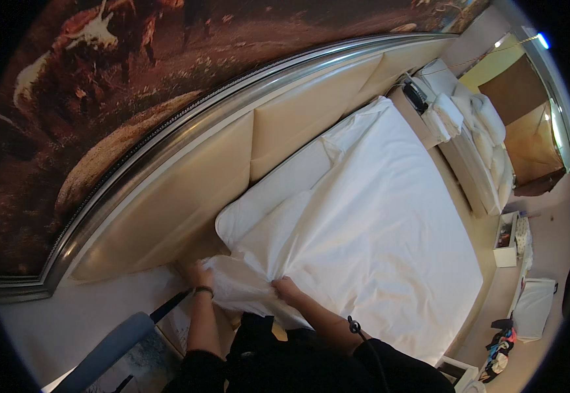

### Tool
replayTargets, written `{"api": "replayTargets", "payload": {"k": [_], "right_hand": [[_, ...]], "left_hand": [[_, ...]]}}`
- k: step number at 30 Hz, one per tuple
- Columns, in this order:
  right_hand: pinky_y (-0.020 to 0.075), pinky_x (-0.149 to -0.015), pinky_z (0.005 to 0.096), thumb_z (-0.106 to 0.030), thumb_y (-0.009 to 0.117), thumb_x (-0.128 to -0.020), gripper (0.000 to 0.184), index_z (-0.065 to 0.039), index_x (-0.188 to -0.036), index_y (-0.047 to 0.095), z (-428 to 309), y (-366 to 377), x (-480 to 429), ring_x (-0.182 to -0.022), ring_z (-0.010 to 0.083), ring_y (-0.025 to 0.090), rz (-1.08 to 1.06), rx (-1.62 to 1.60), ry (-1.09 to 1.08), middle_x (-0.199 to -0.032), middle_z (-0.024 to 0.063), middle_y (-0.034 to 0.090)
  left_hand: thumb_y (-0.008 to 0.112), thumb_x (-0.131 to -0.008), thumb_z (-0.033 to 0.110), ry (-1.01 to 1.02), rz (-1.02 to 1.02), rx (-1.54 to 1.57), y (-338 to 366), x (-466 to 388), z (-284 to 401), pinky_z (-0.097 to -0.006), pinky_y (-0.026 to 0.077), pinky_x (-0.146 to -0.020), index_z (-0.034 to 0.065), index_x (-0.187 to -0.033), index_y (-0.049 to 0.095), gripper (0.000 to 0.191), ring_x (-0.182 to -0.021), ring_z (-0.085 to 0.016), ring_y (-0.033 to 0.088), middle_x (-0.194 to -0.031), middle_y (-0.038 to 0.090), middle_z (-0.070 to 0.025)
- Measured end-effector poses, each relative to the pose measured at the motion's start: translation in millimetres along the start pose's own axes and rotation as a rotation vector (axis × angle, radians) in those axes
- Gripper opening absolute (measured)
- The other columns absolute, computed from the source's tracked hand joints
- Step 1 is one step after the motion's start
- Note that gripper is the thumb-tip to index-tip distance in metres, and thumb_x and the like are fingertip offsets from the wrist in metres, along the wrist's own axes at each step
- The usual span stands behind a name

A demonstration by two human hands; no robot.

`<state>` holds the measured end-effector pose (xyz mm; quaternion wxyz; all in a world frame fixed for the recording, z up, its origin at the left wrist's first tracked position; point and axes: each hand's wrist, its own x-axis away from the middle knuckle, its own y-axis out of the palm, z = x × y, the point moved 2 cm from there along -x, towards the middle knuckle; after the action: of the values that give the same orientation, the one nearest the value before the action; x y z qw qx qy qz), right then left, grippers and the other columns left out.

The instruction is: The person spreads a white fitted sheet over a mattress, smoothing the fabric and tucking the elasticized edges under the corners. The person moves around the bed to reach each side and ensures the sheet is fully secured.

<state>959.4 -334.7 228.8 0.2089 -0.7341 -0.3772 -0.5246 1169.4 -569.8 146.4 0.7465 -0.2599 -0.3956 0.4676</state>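
Note:
A white fitted sheet lies wrinkled over most of a mattress, whose bare white corner shows beside the headboard. My left hand, with a dark band at the wrist, grips the sheet's edge just off that corner. Farther right, my right hand has its fingers closed on a gathered part of the same sheet, with creases fanning out from it. Between the two hands the fabric hangs loosely.
A padded beige headboard in a silver frame runs behind the mattress. A grey padded bar stands at lower left. White bedding is piled at upper right, and an open white drawer is at lower right.

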Motion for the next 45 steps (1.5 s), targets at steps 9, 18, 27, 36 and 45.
{"api": "replayTargets", "payload": {"k": [9,18,27,36,45], "right_hand": [[0.051,-0.086,0.0439,-0.024,0.058,-0.086,0.035,0.002,-0.108,0.067,11,-95,-90,-0.095,0.0414,0.064,0.354,0.909,-0.547,-0.101,0.0222,0.068],[0.0561,-0.074,0.0423,-0.036,0.074,-0.082,0.069,0.002,-0.131,0.042,-134,-101,-191,-0.085,0.028,0.065,0.75,0.238,-0.369,-0.114,0.0222,0.058],[0.0529,-0.066,0.0374,-0.009,0.062,-0.085,0.028,0.007,-0.108,0.056,-230,21,-216,-0.079,0.0227,0.061,0.096,-0.348,-0.517,-0.092,0.0128,0.063],[0.0465,-0.089,0.0343,-0.029,0.072,-0.084,0.05,-0.001,-0.124,0.059,-245,26,-199,-0.102,0.021,0.059,-0.218,0.186,-0.563,-0.112,0.0102,0.064],[0.0439,-0.096,0.0427,-0.004,0.06,-0.076,0.044,-0.004,-0.12,0.056,-140,-75,-198,-0.112,0.0364,0.051,0.915,0.438,-0.889,-0.116,0.0191,0.055]], "left_hand": [[0.069,-0.084,0.007,0.099,-0.374,-0.043,150,-42,160,-0.0456,0.047,-0.098,0.0034,-0.132,0.045,0.054,-0.121,-0.039,0.049,-0.14,0.04,-0.02],[0.063,-0.087,0.014,0.331,-0.538,-0.152,114,-2,127,-0.0493,0.05,-0.079,-0.0018,-0.102,0.062,0.022,-0.093,-0.043,0.061,-0.096,0.065,-0.0251],[0.054,-0.094,0.008,-0.366,0.176,0.373,-70,-65,132,-0.0447,0.049,-0.084,-0.0131,-0.116,0.055,0.031,-0.094,-0.038,0.063,-0.101,0.064,-0.0255],[0.066,-0.088,0.023,-0.05,-0.333,-0.101,46,-65,116,-0.0467,0.038,-0.105,-0.0016,-0.141,0.037,0.066,-0.127,-0.041,0.045,-0.141,0.043,-0.0262],[0.066,-0.088,0.036,0.567,-0.289,-0.431,135,-89,102,-0.057,0.027,-0.11,0.0083,-0.144,0.038,0.068,-0.135,-0.04,0.036,-0.146,0.04,-0.0212]]}}
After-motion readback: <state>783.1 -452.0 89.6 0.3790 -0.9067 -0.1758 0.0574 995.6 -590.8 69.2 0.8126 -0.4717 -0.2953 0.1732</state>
